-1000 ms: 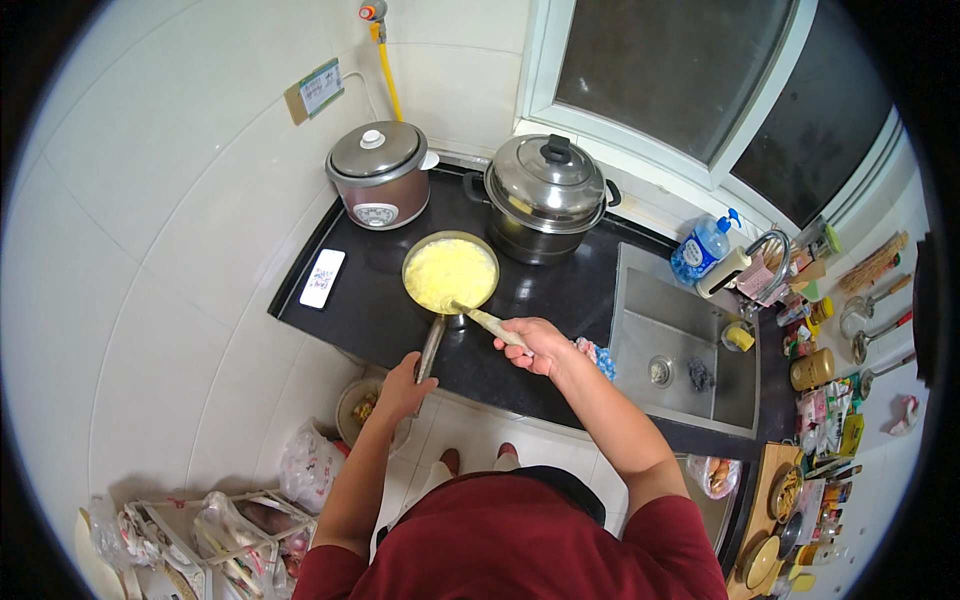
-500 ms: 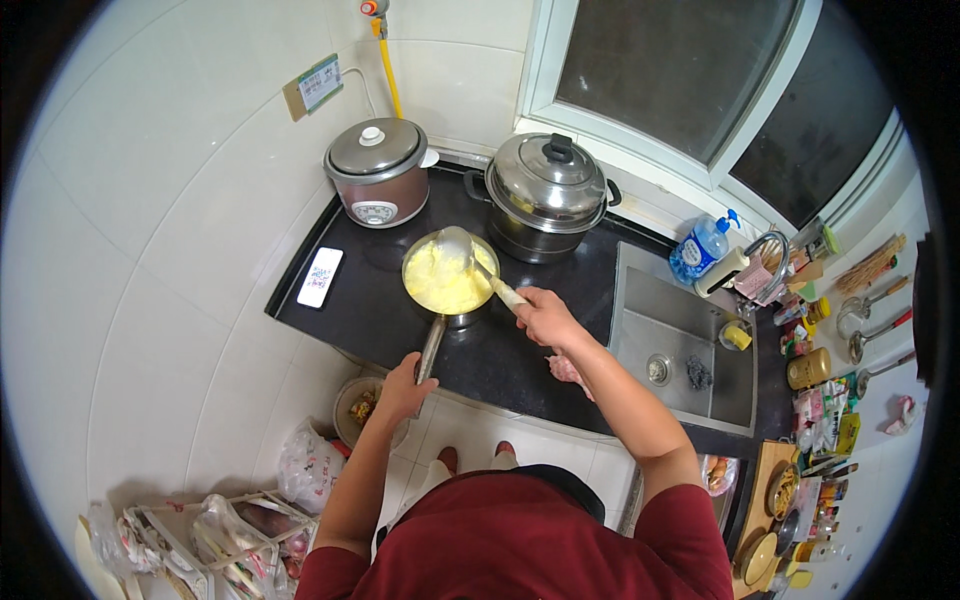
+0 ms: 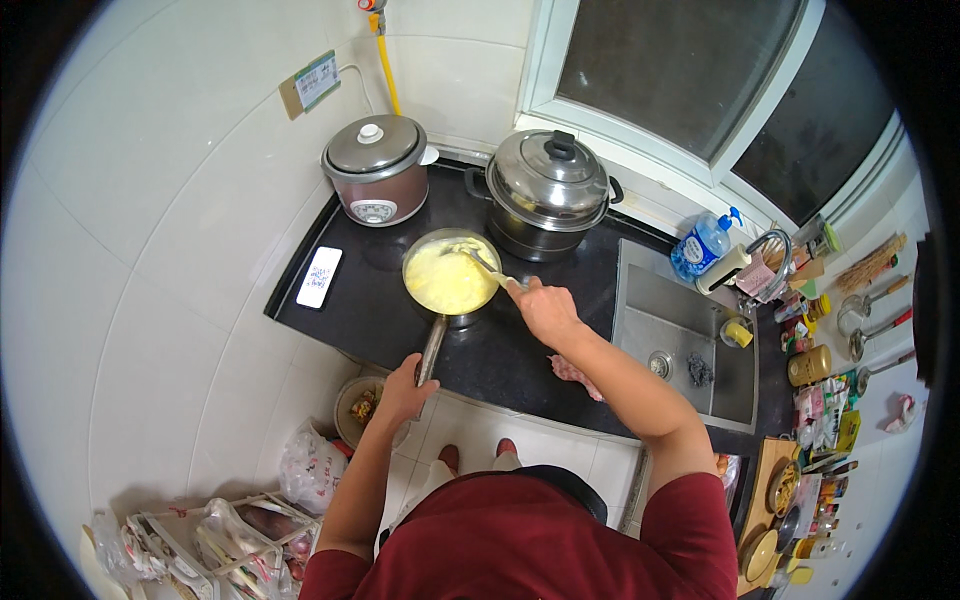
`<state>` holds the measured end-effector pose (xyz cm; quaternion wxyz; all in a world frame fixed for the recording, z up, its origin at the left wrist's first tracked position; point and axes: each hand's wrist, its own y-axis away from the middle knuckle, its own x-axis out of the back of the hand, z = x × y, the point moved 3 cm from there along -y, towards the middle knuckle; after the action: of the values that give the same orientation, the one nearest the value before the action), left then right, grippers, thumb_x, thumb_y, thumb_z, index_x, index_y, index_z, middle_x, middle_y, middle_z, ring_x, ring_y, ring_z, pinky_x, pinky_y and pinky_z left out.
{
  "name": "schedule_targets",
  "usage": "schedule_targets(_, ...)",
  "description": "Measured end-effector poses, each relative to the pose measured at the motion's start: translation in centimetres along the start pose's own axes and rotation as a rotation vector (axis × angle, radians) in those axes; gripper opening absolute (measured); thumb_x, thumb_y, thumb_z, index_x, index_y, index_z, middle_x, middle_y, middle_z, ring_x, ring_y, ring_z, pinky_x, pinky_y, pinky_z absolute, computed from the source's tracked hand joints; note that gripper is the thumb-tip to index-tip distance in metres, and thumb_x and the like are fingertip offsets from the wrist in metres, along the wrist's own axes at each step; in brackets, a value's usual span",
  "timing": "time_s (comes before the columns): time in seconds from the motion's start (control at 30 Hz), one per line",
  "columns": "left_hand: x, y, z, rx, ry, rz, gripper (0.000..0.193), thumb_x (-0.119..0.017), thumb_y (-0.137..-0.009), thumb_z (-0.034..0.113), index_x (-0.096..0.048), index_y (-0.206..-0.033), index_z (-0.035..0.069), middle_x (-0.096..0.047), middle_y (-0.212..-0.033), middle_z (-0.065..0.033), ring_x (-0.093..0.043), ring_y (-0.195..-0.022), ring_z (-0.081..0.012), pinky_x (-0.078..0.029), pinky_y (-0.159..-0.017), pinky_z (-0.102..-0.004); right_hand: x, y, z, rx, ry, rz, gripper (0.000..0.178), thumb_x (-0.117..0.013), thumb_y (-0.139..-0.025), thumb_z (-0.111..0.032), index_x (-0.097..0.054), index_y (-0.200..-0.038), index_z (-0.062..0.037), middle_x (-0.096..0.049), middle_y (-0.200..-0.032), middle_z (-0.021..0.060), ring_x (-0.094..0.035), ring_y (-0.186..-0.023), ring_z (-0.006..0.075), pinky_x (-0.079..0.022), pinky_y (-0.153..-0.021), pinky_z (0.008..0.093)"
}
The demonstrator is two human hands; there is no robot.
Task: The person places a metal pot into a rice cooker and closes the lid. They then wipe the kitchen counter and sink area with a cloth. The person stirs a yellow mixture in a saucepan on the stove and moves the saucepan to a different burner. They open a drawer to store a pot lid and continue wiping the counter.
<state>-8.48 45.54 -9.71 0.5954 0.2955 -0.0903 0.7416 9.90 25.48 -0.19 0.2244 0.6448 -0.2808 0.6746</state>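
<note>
A long-handled saucepan stands on the dark counter, with soft, pale yellow food in it, possibly mashed or scrambled. My left hand is wrapped round the end of its metal handle. My right hand grips the pale handle of a metal ladle that slants into the saucepan from the right. The ladle's bowl is sunk in the food and hidden. Below my right forearm lies a folded pinkish cloth at the counter's front edge.
Behind the saucepan stand a rice cooker and a lidded steamer pot. A phone lies to the left. At the right is a sink with a soap bottle behind it. A waste bin stands below the counter's front.
The ladle's bowl, raised above the food before, has gone down into it. My right hand has turned and moved slightly right. My left hand stays on the saucepan's handle.
</note>
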Motion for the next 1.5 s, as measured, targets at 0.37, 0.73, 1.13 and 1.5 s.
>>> schedule_targets(0.37, -0.3, -0.5, -0.9, -0.023, 0.019, 0.001, 0.064, -0.07, -0.075, 0.021, -0.044, -0.126, -0.006, -0.059, -0.113, -0.0259, -0.057, -0.106, -0.0373, -0.045, -0.088, -0.0388, 3.7, 3.7, -0.5, 0.017, -0.128, -0.144, 0.037, -0.055, -0.078, -0.008, -0.058, -0.115, -0.0051, -0.063, -0.084, 0.0195, -0.066, -0.07, 0.0338, -0.054, -0.061, 0.0435)
schedule_targets(0.73, 0.2, 0.1, 0.3, -0.018, 0.014, 0.013, 0.064, -0.071, -0.075, 0.02, -0.045, -0.127, -0.006, -0.06, -0.112, -0.0256, -0.059, -0.103, -0.0357, -0.046, -0.087, -0.0374, -0.1, 3.0, -4.2, 0.126, -0.06, -0.039, 0.04, -0.054, -0.079, -0.006, -0.053, -0.119, -0.0021, -0.059, -0.08, 0.0156, -0.066, -0.061, 0.0267, -0.052, -0.049, 0.0358)
schedule_targets(1.13, 0.1, 0.1, 0.1, 0.026, 0.033, -0.002, 0.064, -0.07, -0.075, 0.02, -0.044, -0.128, -0.005, -0.058, -0.114, -0.0265, -0.057, -0.107, -0.0369, -0.045, -0.09, -0.0384, -2.5, 2.7, -1.7, 0.037, 0.02, 0.003, 0.042, -0.052, -0.08, -0.006, -0.051, -0.122, 0.0012, -0.058, -0.081, 0.0155, -0.066, -0.061, 0.0271, -0.053, -0.049, 0.0359)
schedule_targets(1.5, 0.1, 0.0, 0.0, -0.017, 0.031, -0.009, 0.062, -0.07, -0.075, 0.019, -0.045, -0.126, -0.005, -0.06, -0.111, -0.025, -0.059, -0.103, -0.0361, -0.045, -0.087, -0.0378, 1.2, 6.8, -3.4, 0.071, -0.082, -0.091, 0.046, -0.051, -0.08, -0.005, -0.049, -0.125, -0.0005, -0.058, -0.08, 0.0173, -0.065, -0.059, 0.03, -0.052, -0.048, 0.0388)
